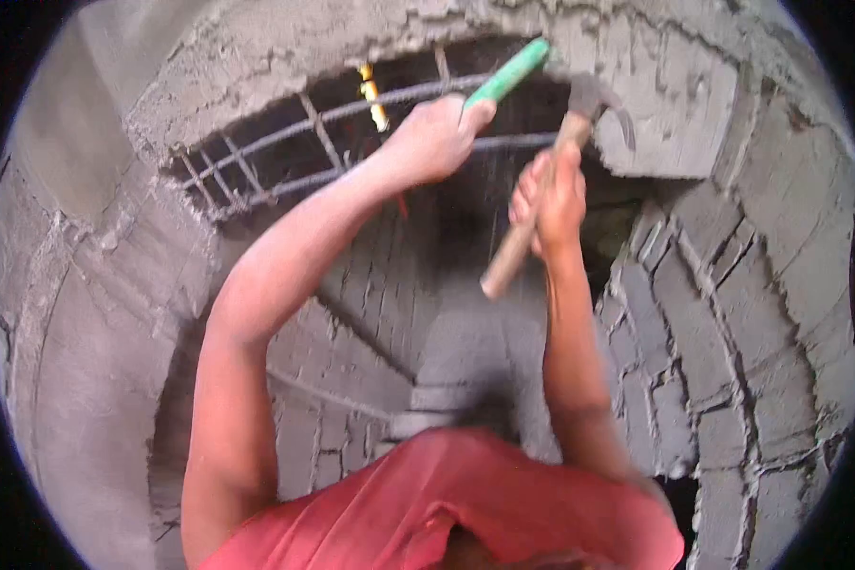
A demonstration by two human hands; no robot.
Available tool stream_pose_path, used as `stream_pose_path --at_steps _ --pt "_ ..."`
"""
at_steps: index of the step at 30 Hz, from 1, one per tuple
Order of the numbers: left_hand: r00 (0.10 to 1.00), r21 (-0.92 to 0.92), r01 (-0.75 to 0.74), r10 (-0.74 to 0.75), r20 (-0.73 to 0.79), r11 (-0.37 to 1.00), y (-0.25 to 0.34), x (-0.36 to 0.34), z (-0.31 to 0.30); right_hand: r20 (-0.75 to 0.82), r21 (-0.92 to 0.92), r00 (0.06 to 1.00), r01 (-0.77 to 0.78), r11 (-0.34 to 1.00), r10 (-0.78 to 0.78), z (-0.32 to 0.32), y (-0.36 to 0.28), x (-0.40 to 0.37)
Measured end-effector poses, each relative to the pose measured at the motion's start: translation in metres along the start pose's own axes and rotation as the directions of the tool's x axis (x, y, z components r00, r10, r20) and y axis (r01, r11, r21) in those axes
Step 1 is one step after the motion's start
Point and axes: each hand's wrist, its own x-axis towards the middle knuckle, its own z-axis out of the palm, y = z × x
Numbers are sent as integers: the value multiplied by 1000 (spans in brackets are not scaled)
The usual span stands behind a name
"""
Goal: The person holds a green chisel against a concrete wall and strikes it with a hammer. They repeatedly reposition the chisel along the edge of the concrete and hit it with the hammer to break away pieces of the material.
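Left grip clasps green rod, right grip wooden-handled claw hammer.

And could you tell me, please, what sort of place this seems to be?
Probably a building under construction or renovation: exposed metal bars cross a gap in rough concrete, the masonry is bare, and the right hand grips a hammer.

Both arms raised forward; hands closed, left elbow bent.
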Motion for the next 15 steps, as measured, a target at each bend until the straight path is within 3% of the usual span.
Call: stream_pose_path --at_steps 1,3,5,7,8,10,11,12,13,14,15 --pt "999 -17 41 -41 10 999 -1 6 -6 -8 -57 996 89 994 -90 -6 -5 -6" --pt "1000 -21 -8 8 -12 1000 -6 4 -3 -62 94 969 244 965 -238 -19 -29 -16" --pt "998 8 -29 29 -58 1000 -12 4 3 -70 331 769 619 712 -636 -8 -69 -27" --pt "997 -24 -15 14 -79 1000 -13 4 5 -7 315 406 868 384 -914 -14 -105 -32" --pt "997 -23 34 -36 -72 999 -16 5 8 -2 318 406 867 384 -914 -18 -107 -34" --pt "992 -44 108 -111 -66 993 -18 7 9 30 208 217 954 218 -976 -18 -106 -38" --pt "991 -43 110 -113 -66 993 -20 7 9 -19 287 279 921 262 -960 -12 -92 -36" --pt "992 -53 101 -104 -66 994 -21 6 8 -1 228 307 927 299 -952 -8 -74 -25" --pt "993 -65 86 -90 -70 994 -21 8 8 -151 291 430 880 376 -890 -7 -43 -6" --pt "993 -59 87 -92 -72 994 -20 9 8 -273 226 586 810 541 -763 9 -13 9" --pt "993 -71 81 -86 -81 994 -21 8 10 104 -219 711 699 681 -696 -24 33 41"
